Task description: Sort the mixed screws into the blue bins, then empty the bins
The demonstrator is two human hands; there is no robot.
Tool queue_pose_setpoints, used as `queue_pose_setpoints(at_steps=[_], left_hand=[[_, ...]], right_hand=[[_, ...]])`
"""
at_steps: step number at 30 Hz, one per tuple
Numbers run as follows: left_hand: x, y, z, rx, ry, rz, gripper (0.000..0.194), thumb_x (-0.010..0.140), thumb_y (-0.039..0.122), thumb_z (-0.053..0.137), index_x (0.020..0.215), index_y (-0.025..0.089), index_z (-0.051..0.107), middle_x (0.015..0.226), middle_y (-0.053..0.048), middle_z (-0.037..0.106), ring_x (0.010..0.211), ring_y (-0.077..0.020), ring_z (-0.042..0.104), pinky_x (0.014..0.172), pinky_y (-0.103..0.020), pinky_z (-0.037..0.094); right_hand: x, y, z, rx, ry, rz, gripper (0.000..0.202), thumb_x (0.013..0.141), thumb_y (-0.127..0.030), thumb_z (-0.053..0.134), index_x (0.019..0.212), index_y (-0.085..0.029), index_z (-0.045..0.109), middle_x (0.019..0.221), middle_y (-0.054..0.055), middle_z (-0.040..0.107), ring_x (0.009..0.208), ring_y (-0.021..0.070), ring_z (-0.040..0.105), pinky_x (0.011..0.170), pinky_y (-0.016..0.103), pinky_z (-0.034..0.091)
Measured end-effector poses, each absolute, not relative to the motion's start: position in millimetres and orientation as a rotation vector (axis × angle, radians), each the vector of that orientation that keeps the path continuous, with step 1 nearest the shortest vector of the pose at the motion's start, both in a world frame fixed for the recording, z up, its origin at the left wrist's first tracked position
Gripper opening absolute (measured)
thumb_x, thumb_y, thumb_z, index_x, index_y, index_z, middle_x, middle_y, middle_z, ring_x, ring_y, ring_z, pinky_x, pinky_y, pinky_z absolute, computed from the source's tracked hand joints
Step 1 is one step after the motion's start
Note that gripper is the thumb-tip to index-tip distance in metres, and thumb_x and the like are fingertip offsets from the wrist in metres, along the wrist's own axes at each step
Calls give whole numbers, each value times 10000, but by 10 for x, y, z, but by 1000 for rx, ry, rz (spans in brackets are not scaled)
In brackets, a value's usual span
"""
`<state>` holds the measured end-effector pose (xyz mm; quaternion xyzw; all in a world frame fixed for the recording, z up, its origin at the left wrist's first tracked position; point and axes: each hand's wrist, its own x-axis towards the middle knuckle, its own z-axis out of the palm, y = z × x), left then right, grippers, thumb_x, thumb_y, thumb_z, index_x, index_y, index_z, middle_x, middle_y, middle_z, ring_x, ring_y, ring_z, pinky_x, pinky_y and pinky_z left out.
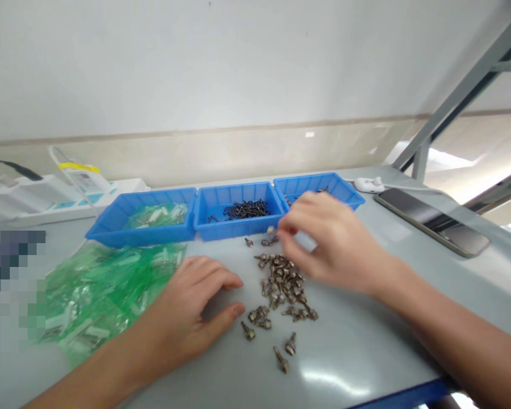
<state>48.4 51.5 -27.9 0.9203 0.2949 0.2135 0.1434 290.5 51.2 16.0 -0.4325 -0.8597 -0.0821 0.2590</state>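
Note:
A loose pile of metal screws (283, 279) lies on the grey table, with several single ones around it. My right hand (323, 241) is over the back right of the pile, thumb and fingertips brought together; a small blurred metal piece shows by the fingertips, too unclear to name. To the left of the pile my left hand (206, 301) rests on the table, thumb and fingers apart, nothing between them. Behind are a blue bin with dark screws (247, 209), a right blue bin (344, 190) partly hidden by my right hand, and a left blue bin (111, 221) holding green packets.
Green plastic packets (123, 284) are spread beside my left forearm. A phone (432, 221) and a white earphone case (368, 184) with a cable lie at the right. White power strips (51, 199) stand at the back left. A metal frame (460, 91) rises at the right.

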Motion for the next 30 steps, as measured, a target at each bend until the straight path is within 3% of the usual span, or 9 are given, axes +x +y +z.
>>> queue_pose_setpoints(at_steps=[4,10,16,20,26,30], left_hand=[[475,505,-257,2702,669,500,274,873,148,513,1115,260,576,980,-33,607,923,-181,519,852,-340,384],[484,503,-229,2722,590,505,164,861,122,518,902,236,627,916,-10,607,863,-156,526,868,-345,354],[488,469,-124,2694,535,475,169,831,153,526,966,221,601,900,-25,622,855,-170,537,868,-346,387],[516,408,-78,2788,484,474,118,796,190,579,898,232,620,830,-8,632,790,-170,551,877,-358,403],[527,399,-127,2828,587,589,215,836,79,453,769,217,604,738,7,615,691,-143,535,837,-316,414],[494,407,-146,2762,644,618,132,837,132,505,872,211,604,801,9,633,759,-158,548,890,-339,376]], right_hand=[[3244,695,251,-1545,-1935,-500,189,842,-352,550,817,-173,607,686,70,606,660,204,520,635,337,366],[3037,574,189,-1450,-2109,-306,224,862,-342,527,955,-155,605,779,71,634,746,215,565,677,338,402],[2797,380,183,-1049,-2513,58,183,907,-277,478,882,-152,610,733,49,580,707,168,487,659,301,356],[2774,357,179,-1037,-2530,82,190,905,-256,472,827,-146,606,712,38,552,680,159,440,650,304,329],[2667,313,66,-981,-2607,161,175,895,-255,474,798,-157,581,709,22,553,686,155,436,657,294,332],[2618,297,0,-986,-2662,252,139,880,-247,489,788,-174,561,718,12,566,708,149,467,688,284,348]])
